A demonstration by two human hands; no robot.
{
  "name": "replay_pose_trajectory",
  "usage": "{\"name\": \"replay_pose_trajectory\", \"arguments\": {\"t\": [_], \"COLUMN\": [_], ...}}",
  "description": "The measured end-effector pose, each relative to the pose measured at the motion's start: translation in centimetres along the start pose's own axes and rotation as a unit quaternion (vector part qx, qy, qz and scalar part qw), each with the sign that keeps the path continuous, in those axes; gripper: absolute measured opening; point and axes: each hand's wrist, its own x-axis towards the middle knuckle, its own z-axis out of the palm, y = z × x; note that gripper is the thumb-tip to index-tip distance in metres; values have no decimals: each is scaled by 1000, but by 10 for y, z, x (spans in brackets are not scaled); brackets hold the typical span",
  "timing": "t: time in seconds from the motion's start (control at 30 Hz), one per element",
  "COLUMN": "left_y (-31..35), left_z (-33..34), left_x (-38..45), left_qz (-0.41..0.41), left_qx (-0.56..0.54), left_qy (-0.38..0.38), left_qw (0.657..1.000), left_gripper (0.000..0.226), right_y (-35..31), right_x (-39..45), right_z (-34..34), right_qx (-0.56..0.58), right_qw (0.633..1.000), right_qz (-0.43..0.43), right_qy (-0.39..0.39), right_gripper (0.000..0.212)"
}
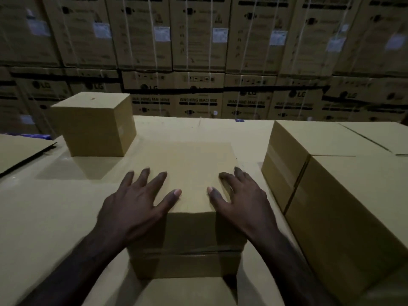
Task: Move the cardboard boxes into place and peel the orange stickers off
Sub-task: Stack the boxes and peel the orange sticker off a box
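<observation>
Two hands lie flat on the middle box [189, 173], which I see straight ahead of me on a broad cardboard surface [44, 213]. My left hand [134, 204] rests on the box's near left corner with fingers spread wide and straight, the thumb pointing inward. My right hand [240, 197] rests on the near right corner, fingers likewise spread, the outer ones reaching the right edge of the top. Neither hand curls around anything. A strip of tape [187, 252] runs across the front face of this box.

Well apart to the far left stands a smaller box [95, 124], upright on the same surface. To the right, near the middle box but not touching it, sit two larger boxes [331, 173] pressed side by side. A loose cardboard sheet [19, 151] lies at the left edge. Behind everything rises a wall of stacked cartons [198, 51] printed "WASHING MACHINE". Blur and dim light keep me from making out any sticker.
</observation>
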Motion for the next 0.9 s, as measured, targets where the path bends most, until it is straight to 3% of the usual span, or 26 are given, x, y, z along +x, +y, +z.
{"name": "replay_pose_trajectory", "arguments": {"t": [0.23,0.5,0.77,0.9], "left_y": [-4,13,67,100], "left_z": [-2,-8,-4,-1], "left_x": [3,3,-21,-37], "left_qz": [31,60,116,126], "left_qx": [17,17,-14,-10], "left_qy": [-10,15,-9,-20], "left_qw": [999,998,993,992], "left_gripper": [86,88,83,82], "right_y": [-11,-4,29,50], "right_x": [-3,-16,-53,-80], "right_z": [-3,-15,-54,-71], "right_qx": [-14,31,34,-20], "right_qw": [1000,998,990,992], "right_qz": [20,45,102,93], "right_qy": [-3,32,88,87], "right_gripper": [63,57,64,56]}}
